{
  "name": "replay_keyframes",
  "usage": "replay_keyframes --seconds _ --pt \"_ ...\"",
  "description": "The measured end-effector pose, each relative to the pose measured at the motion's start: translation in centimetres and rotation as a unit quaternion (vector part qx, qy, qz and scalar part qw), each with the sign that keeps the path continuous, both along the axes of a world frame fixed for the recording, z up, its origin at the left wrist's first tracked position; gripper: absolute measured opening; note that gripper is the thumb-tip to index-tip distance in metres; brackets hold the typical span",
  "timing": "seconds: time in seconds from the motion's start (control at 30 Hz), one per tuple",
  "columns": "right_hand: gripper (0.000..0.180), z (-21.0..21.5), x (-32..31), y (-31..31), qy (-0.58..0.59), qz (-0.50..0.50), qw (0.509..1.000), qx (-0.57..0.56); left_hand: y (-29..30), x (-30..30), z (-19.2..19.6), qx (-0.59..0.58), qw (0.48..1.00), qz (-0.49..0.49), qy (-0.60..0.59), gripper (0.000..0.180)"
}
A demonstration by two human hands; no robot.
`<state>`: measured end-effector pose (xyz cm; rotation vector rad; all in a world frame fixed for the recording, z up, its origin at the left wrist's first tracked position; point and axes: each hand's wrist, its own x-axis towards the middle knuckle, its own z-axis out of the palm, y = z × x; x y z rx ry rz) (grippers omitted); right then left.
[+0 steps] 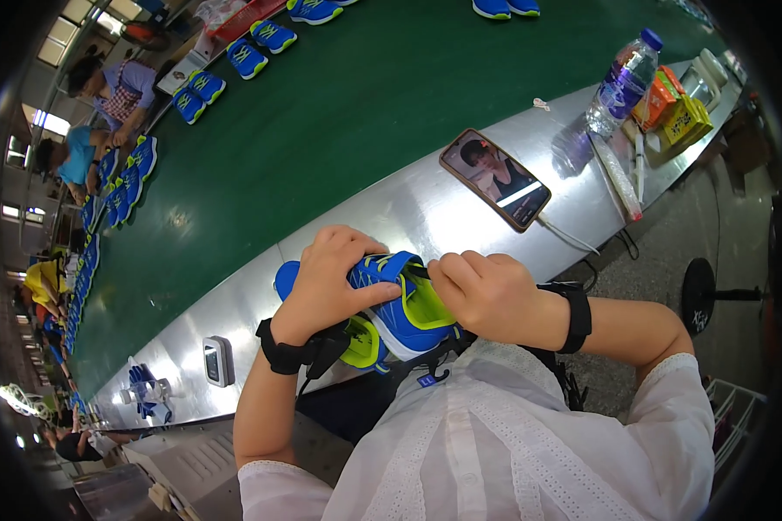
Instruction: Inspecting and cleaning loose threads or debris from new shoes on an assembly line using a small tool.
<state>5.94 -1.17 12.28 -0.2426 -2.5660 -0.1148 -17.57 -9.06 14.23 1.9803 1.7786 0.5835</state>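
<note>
A blue sneaker (400, 324) with lime-green lining is in front of me at the edge of the metal table. My left hand (326, 280) wraps over its forefoot, thumb pressed along the side below the laces. At the shoe's opening, by the tongue, the fingers of my right hand (491, 297) are closed in a pinch. A thin dark piece shows at those fingertips, too covered to name. Beside the held shoe, partly under my left hand, lies a second blue sneaker (361, 343), its lime inside showing.
On the metal strip lie a phone (495, 180) with a cable, a small grey-white device (217, 361), and a water bottle (624, 82) beside yellow and orange boxes (682, 117). Several blue sneakers (248, 59) line the green belt (321, 113). Other people work along its far left side.
</note>
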Motion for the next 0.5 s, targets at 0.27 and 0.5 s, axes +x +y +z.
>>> replay_keyframes --seconds 0.27,0.5 --pt "0.032 0.24 -0.49 0.28 0.018 0.003 1.000 0.012 -0.16 -0.25 -0.52 0.012 1.000 -0.001 0.012 0.045" --pt "0.031 0.02 -0.56 0.22 0.015 0.014 0.999 0.025 -0.23 -0.13 -0.45 0.010 1.000 0.002 0.007 0.045"
